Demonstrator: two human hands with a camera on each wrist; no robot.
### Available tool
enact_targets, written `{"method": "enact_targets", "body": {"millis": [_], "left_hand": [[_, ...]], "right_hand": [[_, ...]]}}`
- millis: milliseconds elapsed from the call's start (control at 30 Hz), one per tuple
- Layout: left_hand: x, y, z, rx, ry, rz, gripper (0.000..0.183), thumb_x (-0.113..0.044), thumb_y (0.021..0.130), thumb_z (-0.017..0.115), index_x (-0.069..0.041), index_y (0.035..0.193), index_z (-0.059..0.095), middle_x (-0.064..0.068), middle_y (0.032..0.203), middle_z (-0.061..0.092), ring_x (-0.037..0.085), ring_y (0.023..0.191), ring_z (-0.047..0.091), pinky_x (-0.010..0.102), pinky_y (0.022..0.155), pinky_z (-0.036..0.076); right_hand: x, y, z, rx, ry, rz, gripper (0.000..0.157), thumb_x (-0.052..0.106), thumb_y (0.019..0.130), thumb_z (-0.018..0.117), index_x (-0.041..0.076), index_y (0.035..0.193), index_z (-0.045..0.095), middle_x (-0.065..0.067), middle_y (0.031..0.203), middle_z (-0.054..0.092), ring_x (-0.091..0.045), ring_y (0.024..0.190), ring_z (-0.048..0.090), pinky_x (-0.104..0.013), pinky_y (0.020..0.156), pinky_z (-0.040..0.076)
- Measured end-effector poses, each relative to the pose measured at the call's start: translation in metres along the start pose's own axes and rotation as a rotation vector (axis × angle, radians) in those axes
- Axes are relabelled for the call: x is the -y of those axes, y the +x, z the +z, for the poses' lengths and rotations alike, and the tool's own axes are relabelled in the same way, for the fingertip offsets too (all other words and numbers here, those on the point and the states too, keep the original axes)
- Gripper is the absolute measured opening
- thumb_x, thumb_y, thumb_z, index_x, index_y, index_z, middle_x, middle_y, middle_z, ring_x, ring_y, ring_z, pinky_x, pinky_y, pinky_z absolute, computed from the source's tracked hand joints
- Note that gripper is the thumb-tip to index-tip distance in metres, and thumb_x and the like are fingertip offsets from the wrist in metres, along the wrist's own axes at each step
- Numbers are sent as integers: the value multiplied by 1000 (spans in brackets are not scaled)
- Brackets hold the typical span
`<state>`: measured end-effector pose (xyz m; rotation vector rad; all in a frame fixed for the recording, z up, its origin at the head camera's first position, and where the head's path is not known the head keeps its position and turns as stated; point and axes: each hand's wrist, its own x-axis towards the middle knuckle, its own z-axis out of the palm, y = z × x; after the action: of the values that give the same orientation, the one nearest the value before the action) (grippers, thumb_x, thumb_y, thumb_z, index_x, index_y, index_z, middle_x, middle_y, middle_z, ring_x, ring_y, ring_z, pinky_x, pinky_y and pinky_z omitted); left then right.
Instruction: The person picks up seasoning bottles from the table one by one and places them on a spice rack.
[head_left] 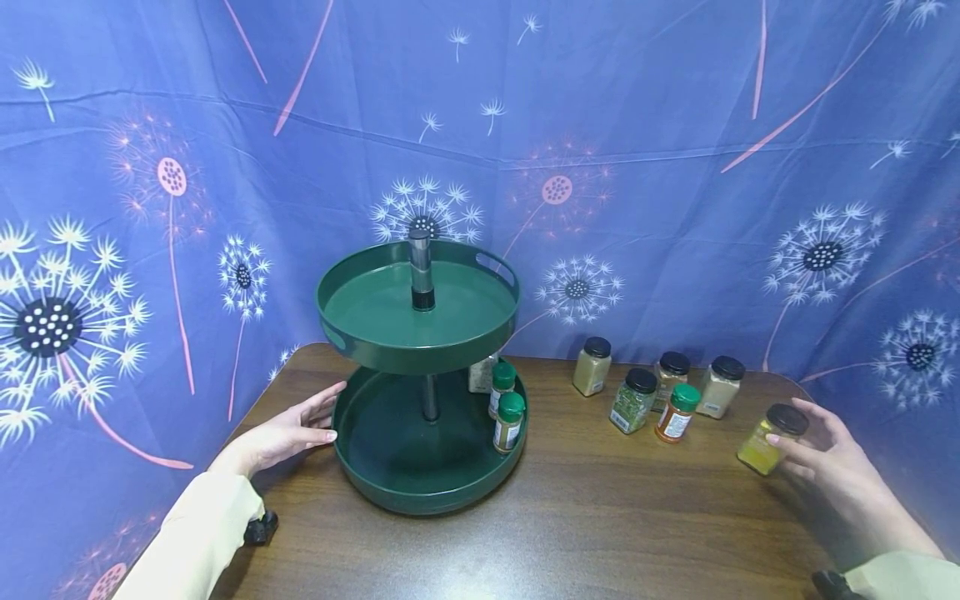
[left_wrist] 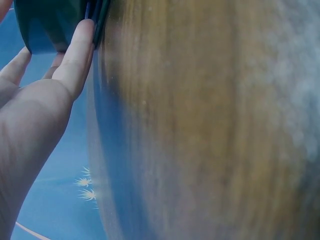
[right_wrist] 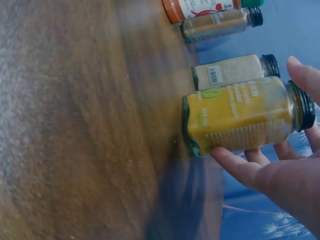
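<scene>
A person's right hand (head_left: 838, 462) holds a jar of yellow powder (head_left: 756, 452) near the right edge of the brown counter (head_left: 600, 517), thumb on one side of the jar and fingers on the other, just below its black lid. Whether the jar's base touches the counter I cannot tell.

Toward the left edge stands a two-tier green tray (head_left: 420, 502). The left hand (head_left: 281, 435) rests against the outer wall of its lower tier, fingers fairly straight and thumb set apart from them, gripping nothing. On the right side of that tier stand two green-capped bottles (head_left: 507, 423), one behind the other, with a pale jar (head_left: 480, 377) farther back, partly hidden by the upper tier (head_left: 367, 300).

Between the tray and the far right corner stand more containers: a pale-yellow jar (head_left: 592, 371) near the far edge, then a jar of green flakes (head_left: 632, 407), a brownish jar (head_left: 667, 387) behind a green-capped orange-red bottle (head_left: 675, 419), and a beige jar (head_left: 718, 393) nearest that corner. Blue cloth (head_left: 480, 75) printed with dandelions hangs behind the counter.
</scene>
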<state>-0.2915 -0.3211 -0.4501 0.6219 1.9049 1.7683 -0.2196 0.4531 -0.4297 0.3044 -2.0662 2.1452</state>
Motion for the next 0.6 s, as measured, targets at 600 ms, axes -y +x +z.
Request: {"method": "enact_targets", "body": {"millis": [600], "left_hand": [[-1, 0, 0, -2, 7, -24, 86, 0, 92, 55, -14, 152, -5, 17, 156, -14, 42, 141, -9, 21, 95, 43]], "right_hand": [[-6, -2, 0, -18, 11, 7, 49, -13, 91, 48, 23, 123, 44, 15, 108, 60, -2, 90, 63, -30, 64, 54]]}}
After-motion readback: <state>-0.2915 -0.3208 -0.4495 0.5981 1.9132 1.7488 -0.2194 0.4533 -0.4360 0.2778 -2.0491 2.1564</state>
